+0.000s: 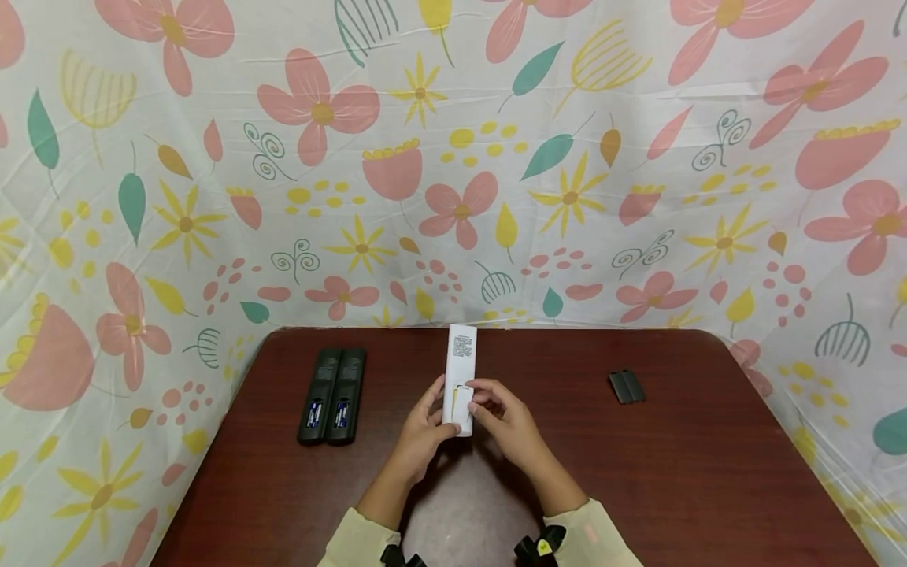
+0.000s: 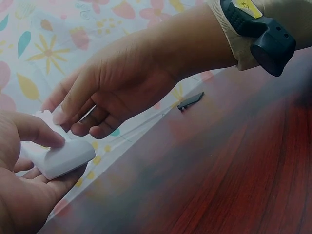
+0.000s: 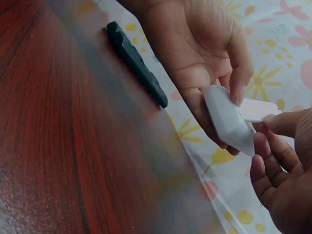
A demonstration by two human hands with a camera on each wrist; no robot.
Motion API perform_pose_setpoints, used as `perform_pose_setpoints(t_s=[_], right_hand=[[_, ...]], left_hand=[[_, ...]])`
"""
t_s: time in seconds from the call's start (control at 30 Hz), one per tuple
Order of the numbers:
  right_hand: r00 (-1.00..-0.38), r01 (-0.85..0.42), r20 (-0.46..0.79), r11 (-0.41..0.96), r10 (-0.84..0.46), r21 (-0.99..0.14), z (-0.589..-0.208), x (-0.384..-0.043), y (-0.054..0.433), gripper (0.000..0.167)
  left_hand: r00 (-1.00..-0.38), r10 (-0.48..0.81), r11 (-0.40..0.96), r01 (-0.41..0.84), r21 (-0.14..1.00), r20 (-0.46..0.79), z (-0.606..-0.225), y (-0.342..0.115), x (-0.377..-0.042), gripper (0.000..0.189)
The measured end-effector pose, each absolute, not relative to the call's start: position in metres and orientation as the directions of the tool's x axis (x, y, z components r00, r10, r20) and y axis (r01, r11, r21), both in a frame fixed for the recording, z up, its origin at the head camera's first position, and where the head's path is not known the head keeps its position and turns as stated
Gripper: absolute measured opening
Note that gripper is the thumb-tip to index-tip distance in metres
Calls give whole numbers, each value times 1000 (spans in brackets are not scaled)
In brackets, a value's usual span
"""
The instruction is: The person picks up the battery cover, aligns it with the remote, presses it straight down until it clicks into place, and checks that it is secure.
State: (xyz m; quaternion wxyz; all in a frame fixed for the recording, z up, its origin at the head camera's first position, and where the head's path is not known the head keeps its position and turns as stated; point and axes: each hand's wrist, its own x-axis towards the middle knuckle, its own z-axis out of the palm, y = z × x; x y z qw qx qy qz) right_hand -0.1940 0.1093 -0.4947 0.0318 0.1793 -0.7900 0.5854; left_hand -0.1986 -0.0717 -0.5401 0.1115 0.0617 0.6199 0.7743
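Observation:
A white remote control point(image 1: 462, 358) is held back side up above the table, its printed label toward the far end. My left hand point(image 1: 421, 441) grips its near end from the left, thumb on top, as the left wrist view also shows. From the right, my right hand point(image 1: 513, 429) pinches the white battery cover point(image 1: 464, 400), which sits slightly askew over the compartment. A sliver of yellow shows along the cover's left edge. In the right wrist view, the thumb and fingertip of the right hand point(image 3: 287, 165) meet at a thin white edge.
Two black remotes point(image 1: 347, 394) lie side by side on the left of the brown table point(image 1: 708, 472), blue batteries visible in their uncovered compartments. Two small black battery covers point(image 1: 627, 387) lie to the right. A flower-patterned cloth point(image 1: 460, 268) hangs behind and around the table.

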Motion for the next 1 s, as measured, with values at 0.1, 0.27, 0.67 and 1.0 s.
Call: perform_pose_setpoints(t_s=[0.1, 0.27, 0.67, 1.0], right_hand=[[-939, -311, 250, 266, -237, -912, -492, -192, 109, 30], [-940, -312, 251, 280, -232, -908, -495, -193, 109, 30], [-917, -376, 312, 284, -248, -882, -500, -196, 109, 34], [-922, -371, 306, 311, -238, -875, -500, -196, 108, 34]], left_hand=[[-968, 247, -204, -93, 974, -40, -540, -71, -198, 91], [-969, 242, -189, -91, 978, -43, -540, -71, -198, 88], [-968, 244, -178, -98, 979, -53, -541, -71, -197, 79], [-970, 240, -191, -91, 977, -44, -540, -71, -197, 78]])
